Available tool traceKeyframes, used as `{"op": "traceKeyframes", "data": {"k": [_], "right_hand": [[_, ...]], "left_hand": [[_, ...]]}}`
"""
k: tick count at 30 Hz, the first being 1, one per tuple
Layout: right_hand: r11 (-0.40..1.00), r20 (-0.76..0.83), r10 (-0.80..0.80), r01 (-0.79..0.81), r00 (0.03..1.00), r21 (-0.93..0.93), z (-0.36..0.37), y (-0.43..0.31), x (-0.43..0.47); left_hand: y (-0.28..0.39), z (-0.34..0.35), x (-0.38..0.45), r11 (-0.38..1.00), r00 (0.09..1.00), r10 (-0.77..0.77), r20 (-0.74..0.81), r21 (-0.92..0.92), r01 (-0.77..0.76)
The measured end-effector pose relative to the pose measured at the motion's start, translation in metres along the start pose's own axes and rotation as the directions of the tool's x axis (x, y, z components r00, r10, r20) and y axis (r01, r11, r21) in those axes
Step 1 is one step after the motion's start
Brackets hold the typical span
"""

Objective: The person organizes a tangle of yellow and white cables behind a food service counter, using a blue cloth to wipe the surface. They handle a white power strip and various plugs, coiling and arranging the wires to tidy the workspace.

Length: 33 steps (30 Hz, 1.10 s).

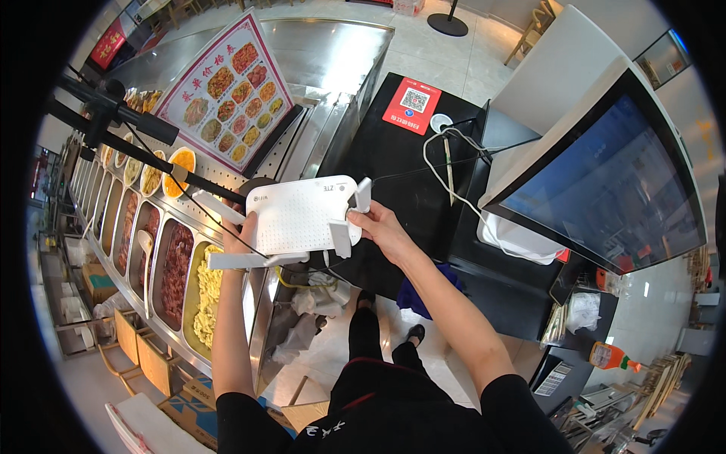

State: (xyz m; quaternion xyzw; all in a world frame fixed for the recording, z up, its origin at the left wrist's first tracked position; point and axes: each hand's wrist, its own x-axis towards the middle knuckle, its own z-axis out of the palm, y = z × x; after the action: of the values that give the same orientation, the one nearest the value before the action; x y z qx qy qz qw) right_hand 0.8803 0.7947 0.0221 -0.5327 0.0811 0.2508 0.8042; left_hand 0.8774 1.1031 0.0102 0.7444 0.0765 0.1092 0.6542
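Note:
A white ZTE Wi-Fi router (298, 215) with several flat antennas is held up between my two hands. My left hand (243, 230) grips its left end, the thumb on the top face and the other fingers hidden beneath. At the right end, my right hand (379, 228) pinches the edge between two antennas. One antenna (235, 261) crosses my left wrist. A yellow cable (289, 284) and a white plug lead (326, 259) show at the router's near side. Below the router is the black counter top (374, 267).
Steel trays of food, one of scrambled egg (209, 289), line the left. A menu board (232, 96) stands behind them; a black stand arm (130, 147) reaches in. To the right are a touchscreen terminal (607, 181), a white cable (434, 162) and a red code card (412, 106).

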Motion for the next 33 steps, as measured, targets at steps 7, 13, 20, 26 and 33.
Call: {"op": "traceKeyframes", "data": {"k": [7, 13, 20, 26, 33], "right_hand": [[0.917, -0.104, -0.175, 0.123, 0.979, -0.38, -0.043, 0.036, -0.077], [0.145, 0.111, -0.508, 0.212, 0.854, -0.966, -0.058, -0.024, -0.058], [-0.341, -0.323, -0.48, -0.512, 0.816, -0.788, -0.135, -0.034, 0.068], [-0.063, -0.339, -0.49, -0.42, 0.803, -0.905, -0.107, -0.017, 0.061], [0.349, -0.161, -0.426, -0.003, 0.89, -0.937, -0.052, 0.002, -0.079]], "left_hand": [[-0.023, -0.009, 0.003, 0.996, 0.997, 0.054, -0.058, 0.07, -0.05], [-0.013, -0.004, -0.004, 0.995, 0.993, 0.029, -0.117, 0.101, -0.017], [-0.01, 0.002, -0.003, 0.996, 0.994, 0.086, -0.064, 0.028, -0.084], [-0.012, -0.001, -0.006, 0.998, 0.993, 0.002, -0.116, 0.058, 0.005], [-0.074, -0.029, 0.014, 0.99, 0.987, 0.076, -0.141, 0.125, -0.059]]}}
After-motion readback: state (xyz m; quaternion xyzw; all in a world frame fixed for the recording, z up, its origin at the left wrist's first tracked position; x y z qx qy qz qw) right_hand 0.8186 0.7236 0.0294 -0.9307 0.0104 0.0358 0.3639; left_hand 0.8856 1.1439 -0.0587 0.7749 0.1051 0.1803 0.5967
